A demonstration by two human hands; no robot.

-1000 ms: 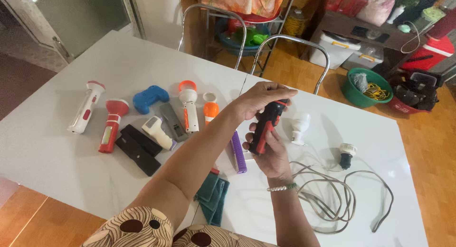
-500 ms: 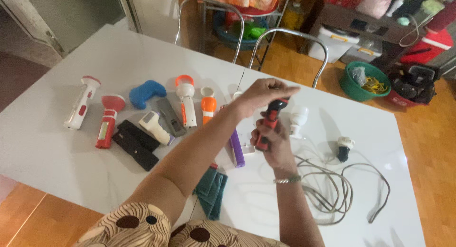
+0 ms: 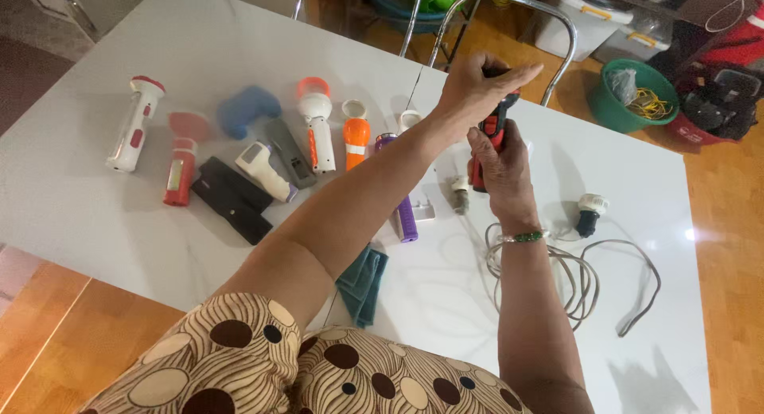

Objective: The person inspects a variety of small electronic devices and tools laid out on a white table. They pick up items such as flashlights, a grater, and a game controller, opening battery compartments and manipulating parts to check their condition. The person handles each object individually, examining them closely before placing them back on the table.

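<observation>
Two hands on one red-and-black torch (image 3: pixel 492 136), held up above the white counter (image 3: pixel 668 191). From the head view I see my right hand (image 3: pixel 503 169) with fingers wrapped round its body, my left hand (image 3: pixel 477 84) with fingers clamped over its top end. Grey cable (image 3: pixel 589 279) lies near.

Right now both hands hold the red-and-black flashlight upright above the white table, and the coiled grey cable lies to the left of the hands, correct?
Not quite. In the head view the left hand and right hand do hold the red-and-black flashlight above the white table, but the coiled grey cable lies to their right, not their left.
</observation>
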